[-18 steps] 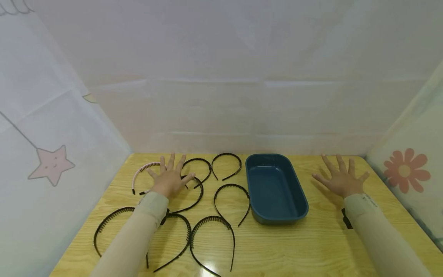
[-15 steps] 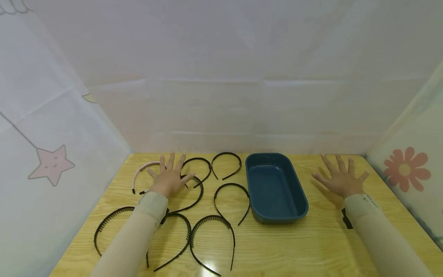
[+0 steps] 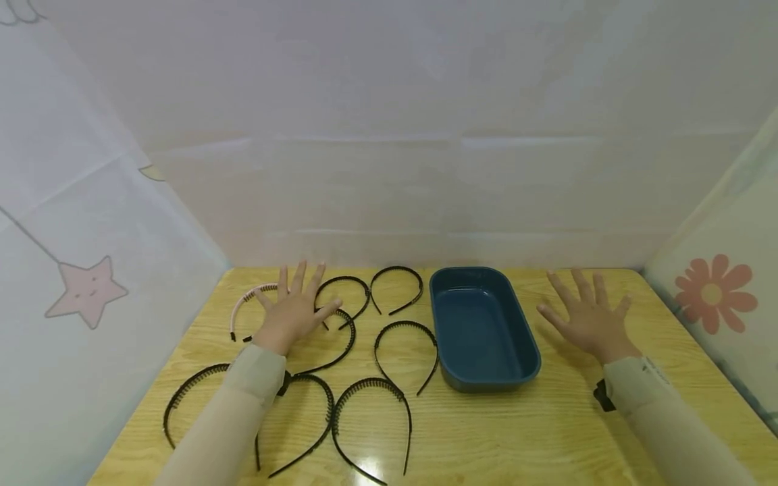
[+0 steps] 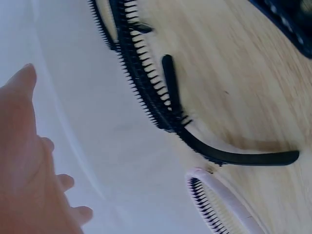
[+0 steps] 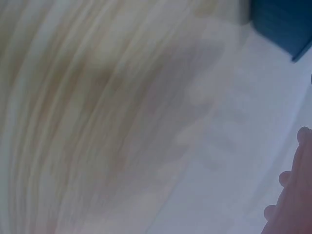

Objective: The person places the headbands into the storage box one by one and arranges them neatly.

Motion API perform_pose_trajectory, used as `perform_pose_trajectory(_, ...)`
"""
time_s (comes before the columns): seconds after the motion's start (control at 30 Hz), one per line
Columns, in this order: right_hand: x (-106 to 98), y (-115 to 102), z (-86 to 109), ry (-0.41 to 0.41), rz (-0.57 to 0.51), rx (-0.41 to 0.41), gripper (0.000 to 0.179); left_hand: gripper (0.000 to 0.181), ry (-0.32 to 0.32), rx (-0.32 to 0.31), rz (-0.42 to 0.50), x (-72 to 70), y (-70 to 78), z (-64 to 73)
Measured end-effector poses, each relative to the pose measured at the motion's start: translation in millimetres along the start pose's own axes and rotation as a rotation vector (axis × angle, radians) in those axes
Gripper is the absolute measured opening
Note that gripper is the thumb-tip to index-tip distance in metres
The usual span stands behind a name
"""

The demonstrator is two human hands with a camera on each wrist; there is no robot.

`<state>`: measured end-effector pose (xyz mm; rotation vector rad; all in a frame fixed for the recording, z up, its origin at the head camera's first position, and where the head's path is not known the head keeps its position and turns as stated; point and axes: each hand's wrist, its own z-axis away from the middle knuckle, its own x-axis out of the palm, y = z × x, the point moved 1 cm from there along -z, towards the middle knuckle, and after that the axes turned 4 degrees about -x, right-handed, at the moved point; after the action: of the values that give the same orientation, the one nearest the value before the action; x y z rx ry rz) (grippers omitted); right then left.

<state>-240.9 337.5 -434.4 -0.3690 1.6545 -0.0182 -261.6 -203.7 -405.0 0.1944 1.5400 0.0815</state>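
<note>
My left hand (image 3: 293, 317) hovers with spread fingers above the headbands at the back left and holds nothing. Below and beside it lie a pink headband (image 3: 236, 312) with dark teeth, also in the left wrist view (image 4: 229, 197), and a black toothed headband (image 3: 352, 337) partly covered by the hand. To the right of the blue rectangular basin (image 3: 486, 388), my right hand (image 3: 592, 324) is held over the table with its fingers spread, nothing in it. The right wrist view catches the edge of that hand (image 5: 295, 195) and a corner of the basin (image 5: 278, 24).
More black headbands lie on the wooden table (image 3: 486, 439): one at the back (image 3: 398, 268), one beside the basin (image 3: 404, 324), one at the front (image 3: 371, 381), others at the front left (image 3: 200, 372). A pale cloth backdrop (image 3: 389, 169) encloses the table's back and sides.
My right hand has shifted a little left, toward the basin. My left hand has moved slightly left. The headbands and basin stay in place, apart from a slight shift of the whole view.
</note>
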Motion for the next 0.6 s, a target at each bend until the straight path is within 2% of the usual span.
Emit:
perform_pose_trajectory(0.13, 1.4, -14.5, 4.5, 0.07, -0.041, -0.08, 0.078, 0.084, 0.134, 0.05, 0.057, -6.2, 0.1, 7.0)
perform_pose_trajectory(0.2, 3.8, -22.5, 7.3, 0.113, -0.057, -0.135, 0.077, 0.081, 0.221, 0.076, 0.091, -8.7, -2.9, 10.8)
perform_pose_trajectory(0.3, 7.5, -33.4, 11.8, 0.162, -0.065, -0.216, 0.075, 0.075, 0.363, 0.118, 0.157, -13.7, -10.6, 15.7)
perform_pose_trajectory(0.4, 10.8, -41.4, 14.9, 0.17, -0.056, -0.274, 0.075, 0.066, 0.488, 0.143, 0.233, -19.0, -22.4, 18.2)
perform_pose_trajectory(0.47, 12.0, -45.2, 16.3, 0.156, -0.048, -0.298, 0.076, 0.061, 0.529, 0.132, 0.293, -22.0, -31.0, 18.5)
perform_pose_trajectory(0.6, 12.4, -49.6, 18.2, 0.123, -0.053, -0.324, 0.075, 0.055, 0.51, 0.048, 0.415, -26.2, -46.0, 17.3)
